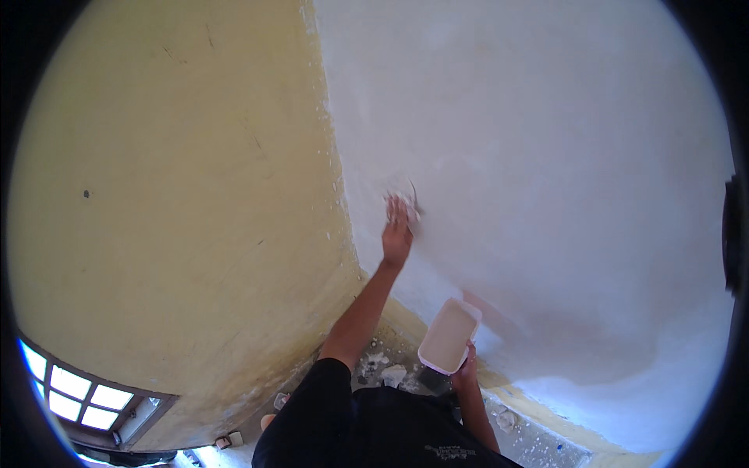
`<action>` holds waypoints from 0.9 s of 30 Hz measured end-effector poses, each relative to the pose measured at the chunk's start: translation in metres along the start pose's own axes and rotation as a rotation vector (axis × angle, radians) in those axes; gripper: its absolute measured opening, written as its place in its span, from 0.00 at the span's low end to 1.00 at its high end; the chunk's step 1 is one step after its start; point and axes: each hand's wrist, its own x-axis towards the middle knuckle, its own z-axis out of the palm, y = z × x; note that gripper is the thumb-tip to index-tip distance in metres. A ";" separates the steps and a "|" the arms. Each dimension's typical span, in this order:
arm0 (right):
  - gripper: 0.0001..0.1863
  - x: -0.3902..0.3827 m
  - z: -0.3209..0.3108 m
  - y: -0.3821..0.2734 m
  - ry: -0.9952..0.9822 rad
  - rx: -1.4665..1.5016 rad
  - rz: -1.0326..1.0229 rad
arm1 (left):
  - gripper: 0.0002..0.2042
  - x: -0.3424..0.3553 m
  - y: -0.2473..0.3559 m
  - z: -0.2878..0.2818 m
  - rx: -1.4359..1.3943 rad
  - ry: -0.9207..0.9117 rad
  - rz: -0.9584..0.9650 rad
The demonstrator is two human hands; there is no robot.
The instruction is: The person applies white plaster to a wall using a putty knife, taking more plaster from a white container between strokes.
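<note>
My left hand (396, 238) reaches up to the white-coated wall (530, 171), near its edge with the yellow wall (179, 179). Its fingers press a crumpled whitish wad (407, 204), rag-like but blurred, flat against the surface. Thin dark marks show around the wad. Lower and to the right, my right hand (466, 373) grips the near right side of a pale rectangular tub (449, 335). Inside it the surface looks smooth and cream-coloured; I cannot tell how deep it is. The tub is held up in front of the wall's foot.
A framed window (86, 399) with several bright panes is at the lower left. White splatters and a pale lump (394, 375) lie on the grey floor (538, 444) along the wall's foot. A dark object (732, 234) stands at the far right rim.
</note>
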 end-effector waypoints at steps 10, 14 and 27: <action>0.25 -0.004 0.006 -0.010 0.010 -0.037 -0.026 | 0.16 -0.068 0.014 -0.036 -0.055 0.085 -0.628; 0.25 0.001 0.011 0.004 -0.045 -0.063 0.001 | 0.08 -0.028 -0.080 -0.049 0.060 0.294 -0.774; 0.26 0.001 -0.005 -0.002 -0.028 -0.047 0.026 | 0.07 0.166 0.096 -0.078 -0.298 0.241 -0.631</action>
